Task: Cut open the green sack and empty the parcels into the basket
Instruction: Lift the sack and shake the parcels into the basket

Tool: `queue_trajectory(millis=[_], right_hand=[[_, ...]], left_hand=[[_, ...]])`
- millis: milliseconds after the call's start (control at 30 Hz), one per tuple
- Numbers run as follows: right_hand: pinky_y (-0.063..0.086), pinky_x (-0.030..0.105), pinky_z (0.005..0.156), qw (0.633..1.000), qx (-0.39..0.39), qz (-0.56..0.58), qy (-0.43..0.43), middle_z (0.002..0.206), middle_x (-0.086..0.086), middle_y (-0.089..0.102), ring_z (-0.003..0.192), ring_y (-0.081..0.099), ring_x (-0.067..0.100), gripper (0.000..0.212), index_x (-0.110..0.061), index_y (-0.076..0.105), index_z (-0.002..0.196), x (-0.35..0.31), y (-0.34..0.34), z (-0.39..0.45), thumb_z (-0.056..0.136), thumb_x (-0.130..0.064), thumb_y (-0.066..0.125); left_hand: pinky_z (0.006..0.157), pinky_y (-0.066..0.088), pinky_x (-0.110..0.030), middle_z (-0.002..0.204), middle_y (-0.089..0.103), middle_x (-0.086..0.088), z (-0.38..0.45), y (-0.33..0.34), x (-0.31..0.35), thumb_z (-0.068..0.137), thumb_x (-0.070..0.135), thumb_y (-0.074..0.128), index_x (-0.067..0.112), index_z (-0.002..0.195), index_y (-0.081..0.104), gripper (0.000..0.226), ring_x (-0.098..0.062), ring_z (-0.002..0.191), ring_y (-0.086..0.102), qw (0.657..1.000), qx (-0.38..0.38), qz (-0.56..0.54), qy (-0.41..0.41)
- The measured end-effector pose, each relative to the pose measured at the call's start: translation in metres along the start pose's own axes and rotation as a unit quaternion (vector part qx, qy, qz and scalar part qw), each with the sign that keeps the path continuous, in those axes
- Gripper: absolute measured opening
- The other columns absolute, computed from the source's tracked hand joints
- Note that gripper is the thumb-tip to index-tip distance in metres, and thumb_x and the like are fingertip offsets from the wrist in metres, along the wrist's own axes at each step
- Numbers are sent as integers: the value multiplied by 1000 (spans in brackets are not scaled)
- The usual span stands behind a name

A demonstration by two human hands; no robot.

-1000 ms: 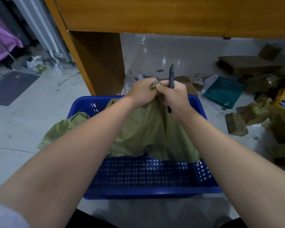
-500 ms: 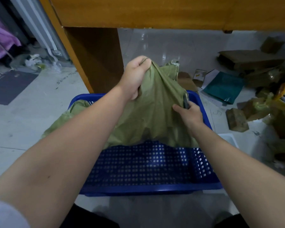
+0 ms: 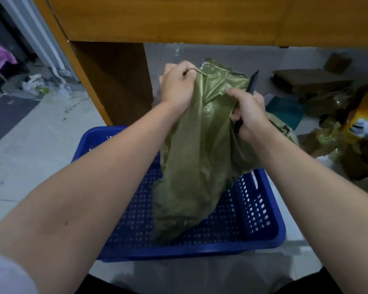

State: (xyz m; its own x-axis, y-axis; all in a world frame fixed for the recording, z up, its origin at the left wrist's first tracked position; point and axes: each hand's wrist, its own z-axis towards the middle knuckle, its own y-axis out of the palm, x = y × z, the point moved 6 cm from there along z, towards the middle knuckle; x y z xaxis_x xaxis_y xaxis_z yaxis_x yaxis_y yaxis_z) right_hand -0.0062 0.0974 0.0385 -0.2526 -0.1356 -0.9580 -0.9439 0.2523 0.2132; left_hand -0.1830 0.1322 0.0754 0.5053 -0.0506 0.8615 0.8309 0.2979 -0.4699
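A: Above the basket (image 3: 261,240), what is hanging?

B: A sack (image 3: 202,149), lifted so its lower end is drooping onto the basket floor. Both hands are gripping its top, probably so anything inside would be sliding downward.

A: How are the hands closing?

B: The left hand (image 3: 179,85) is fisting around bunched cloth at the upper edge. The right hand (image 3: 249,111) is pinching a fold just beside it while also clutching a dark cutter (image 3: 252,85), its tip poking up past the knuckles, likely kept ready for slitting.

A: What is the sack looking like?

B: Olive-green woven plastic, shiny, creased, mostly limp; no parcels are showing in the basket.

A: And around it?

B: The basket is blue, perforated, sitting on pale floor before a wooden desk (image 3: 157,18). Brown boxes (image 3: 310,81) are lying scattered to the right.
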Motion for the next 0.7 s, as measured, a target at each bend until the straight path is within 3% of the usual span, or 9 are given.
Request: queue_trajectory(millis=[67,133,167,267,367,433,500,600,700], right_hand=[[39,23,48,991,-29,-128,7,76,-3,61,58,54,10,27,-16,57,88,-2,-4,-3,75,-19,80],[42,25,53,958,-35,-280,40,79,2,58,60,54,14,29,-16,51,80,2,-10,-6,77,-18,80],[40,25,49,955,-23,-293,45,77,4,56,56,52,15,27,-15,49,79,5,-15,-6,81,-15,77],[31,19,35,988,5,-144,52,66,2,53,39,47,9,13,-14,51,86,6,-24,-5,90,-9,63],[30,25,41,980,-50,-187,50,65,2,51,44,41,12,15,-16,51,82,-1,-14,-6,95,-11,56],[39,23,40,991,-51,-108,56,71,4,57,51,50,14,15,-16,53,83,-6,-3,-9,97,-9,53],[56,26,52,991,-78,-77,72,78,5,65,62,63,15,14,-17,56,88,-7,12,-13,98,-9,50],[58,30,61,995,-85,-23,56,68,1,65,44,59,6,13,-18,59,89,-6,23,-12,97,-10,52],[60,32,72,970,-164,-178,9,88,0,72,75,69,11,16,-24,66,88,-7,36,-15,81,-11,74]], left_hand=[[92,48,-36,104,60,-8,0,3,3,98,16,41,29,73,54,31,-20,90,56,998,3,-62,7],[75,54,-34,89,60,-6,-6,14,9,99,12,40,25,72,52,32,-19,82,57,994,-45,-99,15],[75,54,-36,82,58,-3,-9,21,13,99,10,40,24,72,51,32,-18,82,56,991,-67,-107,33],[77,42,-37,74,49,6,-11,31,14,96,9,40,24,69,47,32,-20,85,49,990,-74,-84,85],[68,34,-31,66,43,4,-5,35,2,95,5,40,20,66,43,33,-14,70,43,991,-89,-72,63],[65,33,-30,65,44,4,-9,37,-2,95,4,41,18,66,44,32,-13,67,42,992,-88,-71,48],[65,34,-29,65,45,5,-10,33,-3,95,4,42,20,66,45,33,-11,67,43,993,-62,-86,50],[70,38,-31,68,48,6,-2,15,-6,96,7,41,21,68,46,32,-16,75,47,993,2,-113,39],[69,36,-31,71,46,2,-3,15,7,96,5,40,10,77,50,22,-14,72,45,993,-49,-91,55]])
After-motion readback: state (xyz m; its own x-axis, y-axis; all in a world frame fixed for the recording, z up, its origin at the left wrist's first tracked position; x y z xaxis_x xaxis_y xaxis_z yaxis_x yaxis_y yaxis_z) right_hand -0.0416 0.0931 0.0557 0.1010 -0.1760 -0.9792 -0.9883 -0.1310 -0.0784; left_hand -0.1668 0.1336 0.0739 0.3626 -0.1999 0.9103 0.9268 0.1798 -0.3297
